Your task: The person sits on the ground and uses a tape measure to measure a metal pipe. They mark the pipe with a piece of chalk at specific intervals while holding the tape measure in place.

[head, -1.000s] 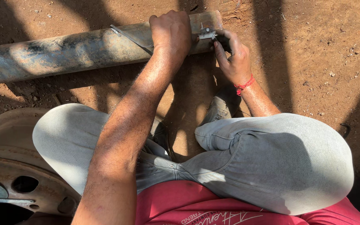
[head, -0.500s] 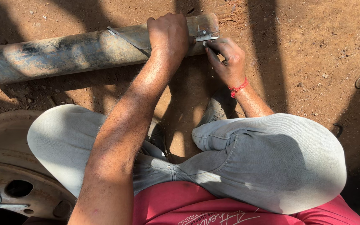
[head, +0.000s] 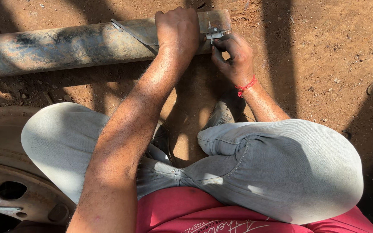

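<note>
At the top centre of the frame, the left hand [head: 178, 28] clamps the horizontal rusty pipe [head: 65, 45]; just right, the right hand [head: 234, 56] pinches the metal clamp [head: 214, 32].

The pipe [head: 65, 45] is dull grey, mottled with dark and rusty patches, and the small clamp [head: 214, 31] on it is pale silver. The ground [head: 324, 51] is reddish-brown dirt. A red thread [head: 246, 85] circles one wrist. Trousers [head: 281, 168] are light grey, the shirt [head: 203, 215] red, the wheel rim [head: 5, 190] rusty beige.

No packages, labels, signs, screens.
</note>
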Action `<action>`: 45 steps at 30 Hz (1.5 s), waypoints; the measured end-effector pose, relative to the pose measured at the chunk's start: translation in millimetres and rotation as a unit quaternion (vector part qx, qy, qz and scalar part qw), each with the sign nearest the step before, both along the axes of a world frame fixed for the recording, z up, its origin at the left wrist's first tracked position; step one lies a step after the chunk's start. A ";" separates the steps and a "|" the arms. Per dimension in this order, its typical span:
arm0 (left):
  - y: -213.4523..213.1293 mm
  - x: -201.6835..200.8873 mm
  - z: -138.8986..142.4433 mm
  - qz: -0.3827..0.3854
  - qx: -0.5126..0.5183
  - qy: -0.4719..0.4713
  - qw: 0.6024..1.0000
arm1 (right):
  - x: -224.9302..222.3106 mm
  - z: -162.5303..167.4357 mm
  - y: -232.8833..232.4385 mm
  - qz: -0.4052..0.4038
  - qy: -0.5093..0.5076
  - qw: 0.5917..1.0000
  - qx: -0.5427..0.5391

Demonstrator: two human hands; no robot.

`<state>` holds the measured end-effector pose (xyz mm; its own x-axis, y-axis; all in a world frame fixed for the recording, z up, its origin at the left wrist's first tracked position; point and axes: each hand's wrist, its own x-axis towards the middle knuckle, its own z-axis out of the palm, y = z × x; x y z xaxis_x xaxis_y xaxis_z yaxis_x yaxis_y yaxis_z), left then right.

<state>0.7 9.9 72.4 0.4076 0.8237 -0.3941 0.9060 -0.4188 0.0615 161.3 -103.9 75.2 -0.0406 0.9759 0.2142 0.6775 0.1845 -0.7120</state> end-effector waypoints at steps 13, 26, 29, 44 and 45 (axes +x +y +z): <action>-1.6 -1.5 -9.1 -0.010 0.032 0.016 0.999 | -2.9 -5.2 1.5 0.002 -0.018 1.000 0.008; 1.3 1.2 0.3 -0.019 0.067 0.005 0.998 | -2.3 -2.3 6.2 0.003 -0.050 0.999 0.013; 1.2 2.2 1.3 -0.021 0.044 0.014 0.999 | -0.8 -1.2 6.2 0.006 -0.043 0.999 0.003; -9.1 -3.0 -18.8 -0.038 0.122 0.019 0.992 | -8.4 -4.5 -3.7 -0.009 -0.034 0.999 0.005; -10.4 -2.8 -18.8 -0.040 0.132 0.021 0.990 | -8.5 -4.9 -5.0 -0.010 -0.038 0.999 0.003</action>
<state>-2.1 -0.5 53.6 0.4638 0.8659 -0.1874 0.8685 -0.4862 -0.0968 152.7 -108.9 70.3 -0.0372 0.9755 0.2169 0.7326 0.1742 -0.6580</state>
